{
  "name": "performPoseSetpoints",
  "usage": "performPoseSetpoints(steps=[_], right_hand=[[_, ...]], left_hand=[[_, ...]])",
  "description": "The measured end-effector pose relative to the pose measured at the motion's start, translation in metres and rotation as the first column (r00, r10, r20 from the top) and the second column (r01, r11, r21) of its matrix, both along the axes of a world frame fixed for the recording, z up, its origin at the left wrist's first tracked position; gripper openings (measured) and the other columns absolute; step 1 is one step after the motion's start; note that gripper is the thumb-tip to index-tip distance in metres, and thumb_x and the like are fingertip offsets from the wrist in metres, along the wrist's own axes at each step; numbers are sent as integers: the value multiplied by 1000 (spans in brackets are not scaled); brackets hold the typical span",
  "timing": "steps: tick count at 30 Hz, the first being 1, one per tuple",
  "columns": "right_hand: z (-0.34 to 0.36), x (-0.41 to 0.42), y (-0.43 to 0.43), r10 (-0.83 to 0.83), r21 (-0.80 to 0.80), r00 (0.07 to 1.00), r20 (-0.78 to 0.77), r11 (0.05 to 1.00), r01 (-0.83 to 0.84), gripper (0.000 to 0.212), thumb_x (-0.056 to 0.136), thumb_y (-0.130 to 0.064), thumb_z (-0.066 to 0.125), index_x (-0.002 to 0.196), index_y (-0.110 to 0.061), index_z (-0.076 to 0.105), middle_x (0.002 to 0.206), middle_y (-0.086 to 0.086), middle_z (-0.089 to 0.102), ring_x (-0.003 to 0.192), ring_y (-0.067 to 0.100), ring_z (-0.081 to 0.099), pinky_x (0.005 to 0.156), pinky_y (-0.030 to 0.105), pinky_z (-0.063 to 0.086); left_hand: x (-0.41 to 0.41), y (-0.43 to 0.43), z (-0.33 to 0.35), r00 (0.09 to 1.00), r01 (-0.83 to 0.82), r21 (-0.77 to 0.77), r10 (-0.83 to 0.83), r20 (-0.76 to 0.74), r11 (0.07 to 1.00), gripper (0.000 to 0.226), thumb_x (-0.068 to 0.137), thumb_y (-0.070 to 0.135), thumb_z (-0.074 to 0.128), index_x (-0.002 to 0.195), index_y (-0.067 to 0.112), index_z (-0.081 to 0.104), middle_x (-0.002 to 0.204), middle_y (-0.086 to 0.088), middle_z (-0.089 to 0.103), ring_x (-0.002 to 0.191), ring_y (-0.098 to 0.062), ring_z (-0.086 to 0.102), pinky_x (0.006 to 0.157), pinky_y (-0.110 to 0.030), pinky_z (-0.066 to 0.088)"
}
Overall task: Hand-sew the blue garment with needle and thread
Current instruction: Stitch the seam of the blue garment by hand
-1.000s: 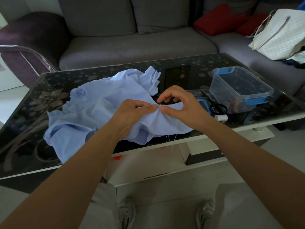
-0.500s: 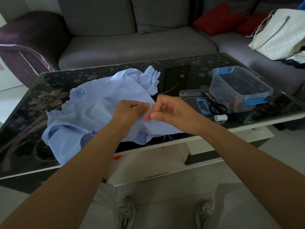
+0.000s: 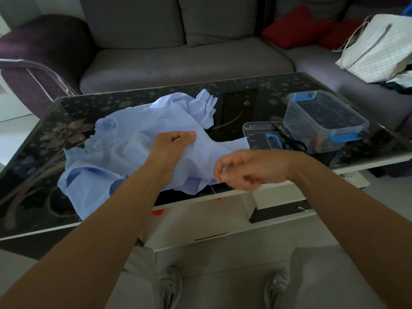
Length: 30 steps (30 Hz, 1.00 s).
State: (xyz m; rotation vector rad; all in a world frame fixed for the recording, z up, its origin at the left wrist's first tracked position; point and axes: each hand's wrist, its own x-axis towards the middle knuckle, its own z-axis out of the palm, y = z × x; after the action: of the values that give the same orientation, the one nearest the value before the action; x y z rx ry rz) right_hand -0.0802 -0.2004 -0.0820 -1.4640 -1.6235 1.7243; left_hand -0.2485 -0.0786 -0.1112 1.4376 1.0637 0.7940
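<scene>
The crumpled light blue garment [image 3: 124, 152] lies on the dark glass table [image 3: 245, 101], with one edge hanging over the front. My left hand [image 3: 171, 148] grips a raised fold of the cloth near its middle. My right hand [image 3: 243, 169] is blurred, down by the table's front edge, with its fingers curled and pinched together at the cloth's lower hem. A short pale thread [image 3: 213, 188] dangles just below those fingertips. The needle itself is too small to make out.
A clear plastic box with blue clips [image 3: 323, 119] stands at the right of the table, its lid [image 3: 258, 134] and black scissors [image 3: 292, 141] beside it. A grey sofa [image 3: 178, 59] with red cushions [image 3: 296, 25] and a white bag [image 3: 379, 47] lies behind. My knees and shoes are below.
My right hand has pulled away from my left, down and right toward the table's front edge. My left hand has lifted its fold of cloth slightly up and back.
</scene>
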Motion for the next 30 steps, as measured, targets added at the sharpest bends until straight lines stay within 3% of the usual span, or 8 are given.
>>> performPoseSetpoints(steps=[3, 7, 9, 13, 19, 22, 25, 30], right_hand=[[-9, -8, 11, -445, 339, 895, 26, 846, 411, 7, 93, -13, 62, 89, -18, 64, 53, -13, 49, 45, 1, 39, 49, 17, 32], [-29, -19, 27, -602, 649, 798, -26, 597, 472, 11, 84, -15, 74, 81, -25, 69, 74, 19, 67, 60, 25, 57, 61, 22, 50], [-36, -23, 32, -649, 702, 760, -14, 535, 470, 7, 81, -18, 77, 83, -21, 71, 74, 15, 68, 61, 19, 61, 63, 29, 53], [-41, -29, 37, -726, 745, 688, 0, 459, 485, 13, 79, -28, 79, 81, -19, 70, 59, -13, 56, 51, 0, 51, 54, 10, 38], [-40, -30, 36, -735, 748, 678, 18, 460, 479, 5, 84, -19, 75, 80, -18, 71, 48, -18, 51, 48, -2, 49, 53, 10, 35], [-33, -28, 31, -613, 696, 789, 47, 586, 414, 4, 84, -10, 72, 80, -10, 71, 51, -18, 57, 48, -1, 49, 55, 9, 39], [-20, -26, 19, -223, 483, 951, 213, 871, 96, 3, 85, -16, 72, 85, -14, 75, 70, 6, 69, 58, 13, 54, 64, 24, 47], [-19, -31, 6, 372, -100, 816, 443, 925, -368, 6, 84, -26, 74, 81, -29, 70, 68, -29, 65, 68, -14, 58, 78, 18, 43]], left_hand=[[1, -2, 2, 1000, 11, -30, -10, 3, 1000, 18, 91, 24, 68, 74, 18, 69, 89, -2, 69, 100, -23, 63, 98, -38, 50], [2, -4, 1, 1000, 18, -42, -18, 15, 999, 18, 90, 24, 68, 75, 16, 71, 103, -17, 72, 108, -34, 64, 101, -47, 49], [3, -5, 1, 999, 23, -61, -22, 25, 998, 17, 90, 23, 68, 76, 14, 71, 106, -20, 71, 108, -36, 63, 101, -49, 49], [3, -8, 3, 997, 68, -99, -63, 55, 993, 15, 90, 20, 68, 78, 11, 72, 98, -14, 72, 102, -32, 66, 98, -44, 52], [4, -11, 6, 996, 73, -117, -66, 60, 990, 16, 90, 18, 67, 76, 14, 69, 86, -6, 70, 88, -21, 64, 85, -32, 53], [4, -10, 4, 996, 57, -125, -49, 70, 991, 12, 90, 19, 68, 82, 10, 70, 104, -18, 70, 102, -31, 64, 97, -42, 52], [3, -8, 2, 997, -22, -140, 32, 70, 990, 13, 88, 25, 71, 87, 12, 69, 111, -16, 68, 107, -31, 62, 94, -41, 52], [3, -8, 4, 995, -30, -121, 42, 92, 992, 15, 87, 23, 72, 73, 18, 69, 88, 1, 69, 94, -20, 63, 87, -32, 52]])
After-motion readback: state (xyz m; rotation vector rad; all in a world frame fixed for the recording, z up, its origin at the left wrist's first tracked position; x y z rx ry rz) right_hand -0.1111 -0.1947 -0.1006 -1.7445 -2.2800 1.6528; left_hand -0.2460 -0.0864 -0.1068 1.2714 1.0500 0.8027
